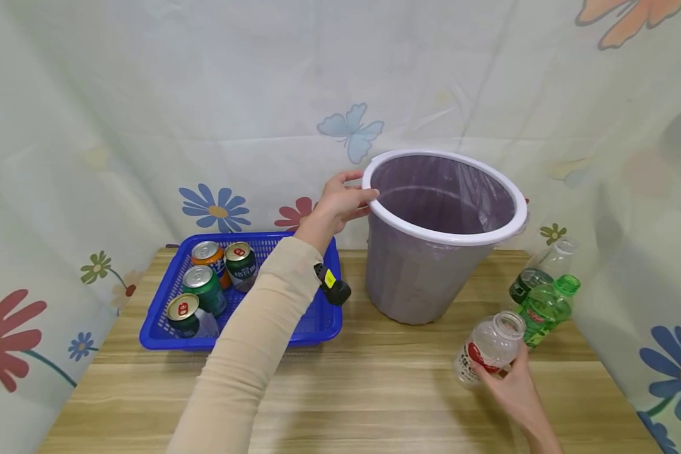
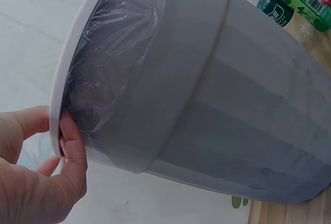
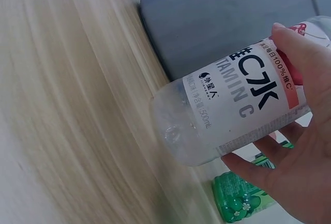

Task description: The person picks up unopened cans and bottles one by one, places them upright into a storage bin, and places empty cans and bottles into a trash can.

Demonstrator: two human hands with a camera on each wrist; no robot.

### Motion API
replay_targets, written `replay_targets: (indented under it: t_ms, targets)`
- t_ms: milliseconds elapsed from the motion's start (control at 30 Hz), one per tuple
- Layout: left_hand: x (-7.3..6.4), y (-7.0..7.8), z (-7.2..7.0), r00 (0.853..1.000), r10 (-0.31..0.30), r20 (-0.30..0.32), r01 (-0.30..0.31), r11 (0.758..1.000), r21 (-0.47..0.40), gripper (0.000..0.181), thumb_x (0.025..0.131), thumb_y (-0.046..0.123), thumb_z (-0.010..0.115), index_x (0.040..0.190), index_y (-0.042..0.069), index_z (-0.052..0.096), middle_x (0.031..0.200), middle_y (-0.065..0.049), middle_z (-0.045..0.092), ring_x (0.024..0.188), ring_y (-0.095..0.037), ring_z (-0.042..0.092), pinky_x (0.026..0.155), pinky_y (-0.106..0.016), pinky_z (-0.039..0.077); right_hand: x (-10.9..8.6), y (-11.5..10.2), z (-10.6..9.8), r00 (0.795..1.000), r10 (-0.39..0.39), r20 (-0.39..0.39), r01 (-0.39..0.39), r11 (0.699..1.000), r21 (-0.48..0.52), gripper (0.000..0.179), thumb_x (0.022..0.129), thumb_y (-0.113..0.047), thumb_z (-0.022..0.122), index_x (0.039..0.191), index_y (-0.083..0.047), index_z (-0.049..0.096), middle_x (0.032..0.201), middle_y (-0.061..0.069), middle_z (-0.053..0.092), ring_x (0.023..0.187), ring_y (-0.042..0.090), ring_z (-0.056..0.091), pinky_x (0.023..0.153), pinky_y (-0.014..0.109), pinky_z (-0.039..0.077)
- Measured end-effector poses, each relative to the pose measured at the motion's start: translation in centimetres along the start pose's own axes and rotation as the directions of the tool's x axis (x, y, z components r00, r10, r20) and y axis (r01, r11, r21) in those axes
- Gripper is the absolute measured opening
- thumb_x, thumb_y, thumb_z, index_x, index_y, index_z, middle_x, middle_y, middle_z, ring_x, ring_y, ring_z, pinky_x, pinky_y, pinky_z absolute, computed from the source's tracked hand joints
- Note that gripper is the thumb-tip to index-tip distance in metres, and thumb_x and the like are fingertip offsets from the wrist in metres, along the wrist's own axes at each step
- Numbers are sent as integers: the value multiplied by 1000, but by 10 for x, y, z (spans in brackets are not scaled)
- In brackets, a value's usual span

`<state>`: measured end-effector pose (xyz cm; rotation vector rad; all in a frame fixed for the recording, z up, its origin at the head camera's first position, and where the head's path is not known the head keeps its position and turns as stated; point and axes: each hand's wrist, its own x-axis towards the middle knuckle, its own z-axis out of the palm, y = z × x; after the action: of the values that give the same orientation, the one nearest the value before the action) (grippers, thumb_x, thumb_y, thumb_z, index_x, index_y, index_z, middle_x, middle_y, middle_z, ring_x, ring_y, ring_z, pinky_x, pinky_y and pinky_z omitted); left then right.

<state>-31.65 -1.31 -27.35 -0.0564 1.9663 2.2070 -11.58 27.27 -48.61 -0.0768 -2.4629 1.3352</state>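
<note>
A grey trash can with a white rim and a clear liner bag stands at the back of the table. My left hand pinches its rim on the left side, thumb on one face and fingers on the other, as the left wrist view shows. In my right hand is a clear plastic bottle with a white and red label and no cap. The right wrist view shows the bottle tilted, its base over the wooden tabletop, with my thumb and fingers wrapped around its label.
Right of the can stand a green plastic bottle and a clear bottle with a dark green label. A blue plastic basket at the left holds several drink cans. A flowered curtain hangs behind.
</note>
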Motion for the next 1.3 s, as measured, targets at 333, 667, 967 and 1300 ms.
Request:
replay_targets:
  t_ms: [333,667,967,1300]
  targets:
    - [1,-1,1,1000,1,-3,-1,1000,4,52,80,5,69,126,14,48,107,-10,58,83,-20,65,72,-30,56,-1,0,0,1000,27,-2,-27,999,-25,79,74,1,72,133,1,20,114,6,43,94,-14,39,73,8,41]
    - [1,0,1,1000,5,-6,-5,1000,10,52,80,5,69,126,15,48,106,-10,58,84,-21,65,73,-30,56,2,2,-1,999,53,-6,-53,998,-26,78,74,-3,74,133,0,22,117,18,47,93,-15,37,73,4,38]
    - [0,-1,0,1000,1,0,-1,1000,10,52,80,6,69,126,15,47,106,-9,58,84,-20,65,73,-30,56,4,6,-2,999,39,-3,-40,998,-52,78,74,-4,74,133,-1,23,116,16,49,93,-15,37,73,3,37]
    - [1,-2,0,1000,3,0,-3,1000,16,52,81,7,69,127,15,47,108,-10,58,85,-20,65,73,-29,56,9,4,-4,1000,18,-22,-20,998,-64,79,73,-4,75,134,-2,25,116,11,49,93,-16,39,72,4,39]
